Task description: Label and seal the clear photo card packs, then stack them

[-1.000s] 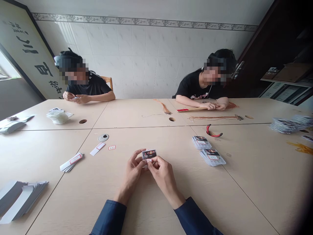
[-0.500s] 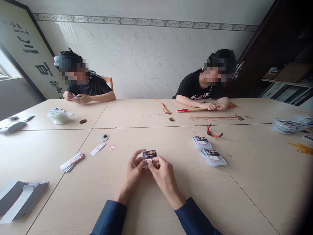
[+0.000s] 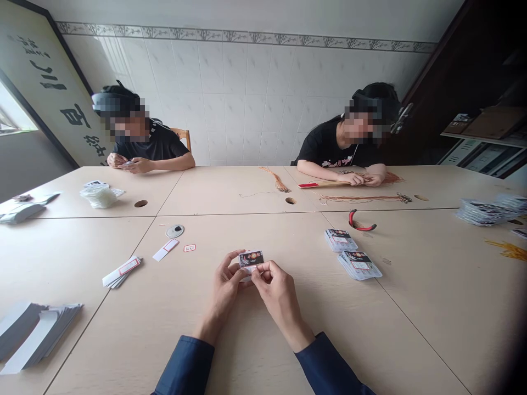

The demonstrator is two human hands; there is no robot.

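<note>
A small printed card [image 3: 251, 258], dark on its upper half and pale below, is held up between my two hands over the middle of the table. My left hand [image 3: 229, 277] grips its left side, with the thumb across the lower front. On the lower right, the thumb and fingers of my right hand [image 3: 275, 282] are closed on the card's edge and cover part of its pale area. To the right lie two stacks of similar cards, a nearer stack [image 3: 359, 265] and a farther stack [image 3: 340, 240].
Left of my hands are white paper strips [image 3: 121, 272], a single strip [image 3: 165, 249], a small red-edged label [image 3: 190, 248] and a round cable cover [image 3: 175, 231]. Red-handled pliers [image 3: 362, 225] lie beyond the stacks. Two people sit opposite, one handling cords [image 3: 393, 178].
My right thumb has slid slightly to the right across the card's lower part, showing more of the pale area. My left hand stays in place.
</note>
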